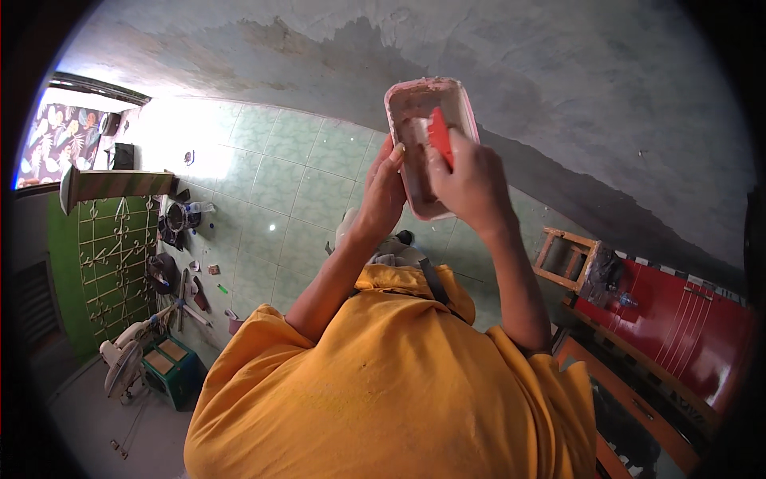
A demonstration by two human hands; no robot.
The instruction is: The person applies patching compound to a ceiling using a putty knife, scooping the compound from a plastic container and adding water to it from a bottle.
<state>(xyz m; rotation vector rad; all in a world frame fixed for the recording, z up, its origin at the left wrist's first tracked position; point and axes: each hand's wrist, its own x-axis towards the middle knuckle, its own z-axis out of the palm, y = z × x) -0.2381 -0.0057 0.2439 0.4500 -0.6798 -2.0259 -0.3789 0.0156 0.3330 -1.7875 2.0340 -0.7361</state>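
Left hand (383, 195) grips the pink tray (432, 84) by its left side; thumb lies over the rim, other fingers mostly hidden behind the tray, so cannot tell how they are spaced; right hand (476, 188) is over the tray's right side, fingers curled and pinching a red flat tool (440, 134); tool is over the tray's inside, contact with the bottom unclear; tray is held up in front of the grey wall (550, 80), long side running away from the body, pale smears on its inside and rim; wall has a darker patch along its lower part; green tiled floor (299, 184) below; wooden stool (568, 259) at right, near a red panel (666, 319); white fan (124, 363) at lower left, beside a green crate (185, 383).
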